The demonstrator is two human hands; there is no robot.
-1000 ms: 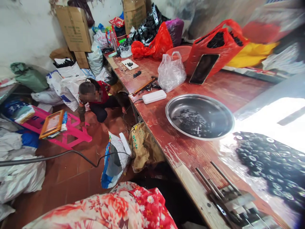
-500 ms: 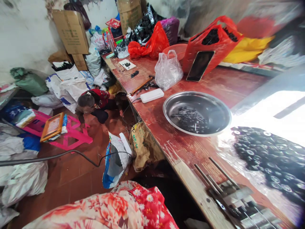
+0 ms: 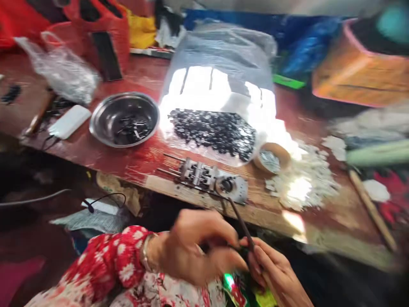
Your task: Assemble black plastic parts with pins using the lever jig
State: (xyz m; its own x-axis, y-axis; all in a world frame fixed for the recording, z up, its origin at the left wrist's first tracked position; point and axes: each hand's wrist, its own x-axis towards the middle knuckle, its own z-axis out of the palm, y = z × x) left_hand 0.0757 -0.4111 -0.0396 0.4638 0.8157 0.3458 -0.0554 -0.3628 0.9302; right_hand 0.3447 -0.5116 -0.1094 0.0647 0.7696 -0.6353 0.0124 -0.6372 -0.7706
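My left hand [image 3: 194,247] is low in the middle of the view, its fingers curled and pinched together around something small that I cannot make out. Beside it, my right hand [image 3: 276,273] is closed on a thin dark tool [image 3: 239,221] that points up toward a metal jig [image 3: 207,177] at the front edge of the red wooden table [image 3: 134,160]. The two hands touch at the fingertips. My sleeve is red with white flowers. Everything is smeared by motion.
On the table are a steel bowl [image 3: 124,119] with small dark parts, a clear bag of black parts [image 3: 214,130], a tape roll [image 3: 271,157], a heap of white pieces [image 3: 303,179], a white power bank [image 3: 69,121], a phone [image 3: 107,55] leaning on a red bag, and an orange box [image 3: 358,72].
The view has swung right from the floor and table's left end to the table's middle. Both my hands have come into view, and the crouching person is out of sight.
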